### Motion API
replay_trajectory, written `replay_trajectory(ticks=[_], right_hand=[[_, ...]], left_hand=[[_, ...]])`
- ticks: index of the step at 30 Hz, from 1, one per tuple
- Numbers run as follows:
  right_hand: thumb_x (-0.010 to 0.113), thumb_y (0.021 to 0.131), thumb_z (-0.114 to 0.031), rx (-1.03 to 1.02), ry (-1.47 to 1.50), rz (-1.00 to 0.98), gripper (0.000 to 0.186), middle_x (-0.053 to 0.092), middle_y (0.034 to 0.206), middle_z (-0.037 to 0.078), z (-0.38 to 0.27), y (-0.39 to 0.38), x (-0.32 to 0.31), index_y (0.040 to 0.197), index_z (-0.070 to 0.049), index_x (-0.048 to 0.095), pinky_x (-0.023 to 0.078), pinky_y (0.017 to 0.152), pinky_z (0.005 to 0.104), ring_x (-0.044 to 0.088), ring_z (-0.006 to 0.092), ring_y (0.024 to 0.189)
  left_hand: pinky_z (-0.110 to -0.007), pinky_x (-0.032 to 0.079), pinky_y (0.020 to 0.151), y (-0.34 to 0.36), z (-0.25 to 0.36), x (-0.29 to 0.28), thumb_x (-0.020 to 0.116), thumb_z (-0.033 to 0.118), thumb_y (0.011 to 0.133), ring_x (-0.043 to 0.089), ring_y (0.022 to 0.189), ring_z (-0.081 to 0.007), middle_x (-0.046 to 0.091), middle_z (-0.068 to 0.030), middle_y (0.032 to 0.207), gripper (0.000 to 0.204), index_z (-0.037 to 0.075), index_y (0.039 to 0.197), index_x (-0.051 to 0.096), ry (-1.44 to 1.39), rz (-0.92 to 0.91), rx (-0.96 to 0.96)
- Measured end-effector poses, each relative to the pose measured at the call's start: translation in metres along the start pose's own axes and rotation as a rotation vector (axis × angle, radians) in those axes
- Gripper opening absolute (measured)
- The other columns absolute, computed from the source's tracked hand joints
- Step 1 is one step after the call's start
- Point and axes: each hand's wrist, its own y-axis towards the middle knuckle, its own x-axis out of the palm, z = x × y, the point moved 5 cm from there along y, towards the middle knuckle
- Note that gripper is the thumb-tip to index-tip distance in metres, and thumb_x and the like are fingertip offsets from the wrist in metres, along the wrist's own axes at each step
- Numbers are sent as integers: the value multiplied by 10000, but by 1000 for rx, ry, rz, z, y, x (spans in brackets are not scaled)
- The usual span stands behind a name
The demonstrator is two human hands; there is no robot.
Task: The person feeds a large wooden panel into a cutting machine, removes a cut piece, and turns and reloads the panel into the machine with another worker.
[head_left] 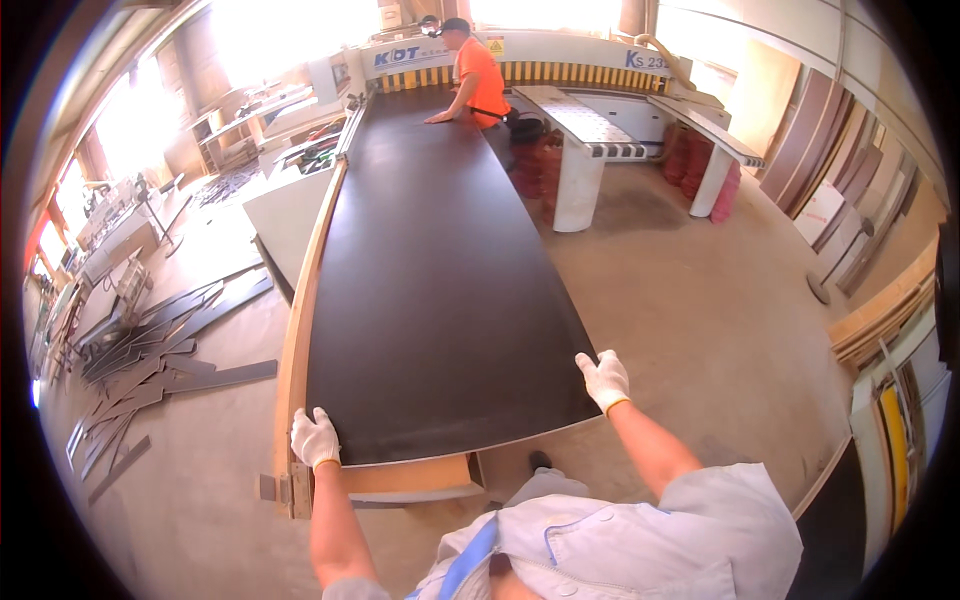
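A long black panel [430, 290] stretches away from me to a panel saw with a striped yellow-and-black front. At its near left corner my left hand [316, 438], in a white glove, grips the edge beside the wooden rail. My right hand [606, 382], gloved too, is closed on the right edge near the other near corner. The fingers beneath the panel are hidden. A co-worker in an orange shirt [481, 78] stands by the far right side, one hand [438, 117] resting on the panel.
A wooden rail [303, 330] runs along the panel's left side. White support tables [578, 125] stand right of the saw [580, 73]. Dark offcut strips [165, 365] litter the floor at left. Boards [815, 140] lean along the right wall. Below the panel's near edge is a wooden support [410, 480].
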Motion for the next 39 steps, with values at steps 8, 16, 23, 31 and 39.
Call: replay_trajectory(ticks=[8,16,23,31,39], right_hand=[[825,1075,-606,-6,-10,50,773,802,1410,336,9,6,-1,1456,58,723,591,1156,550,757,501,1358],[836,1075,-586,-35,-2,68,744,813,1378,328,12,10,1,1432,57,727,594,1138,543,772,493,1329],[835,1073,-565,-8,19,39,759,797,1402,359,6,6,1,1438,90,718,582,1156,560,755,517,1354],[835,1074,-544,-59,-37,36,737,790,1402,371,5,11,4,1421,97,724,580,1160,560,747,523,1359],[860,1061,-507,-43,-61,41,667,823,1335,333,10,20,2,1357,82,760,594,1125,542,781,493,1299]], left_hand=[[-550,612,1134,-19,37,-34,767,465,1109,761,1312,-430,818,-251,1383,602,10,1504,749,-29,48,-126],[-547,615,1131,-15,23,-22,774,485,1101,773,1301,-424,831,-242,1364,607,20,1491,763,-88,79,-118],[-531,645,1069,-22,24,-31,775,554,1082,805,1223,-402,842,-229,1302,663,7,1456,772,-7,155,-105],[-529,644,1062,-23,36,-47,821,539,1066,805,1211,-407,848,-218,1281,623,9,1391,784,46,141,-162],[-526,646,1026,-23,45,-46,799,565,1068,815,1162,-391,851,-206,1208,570,34,1275,784,124,99,-160]])
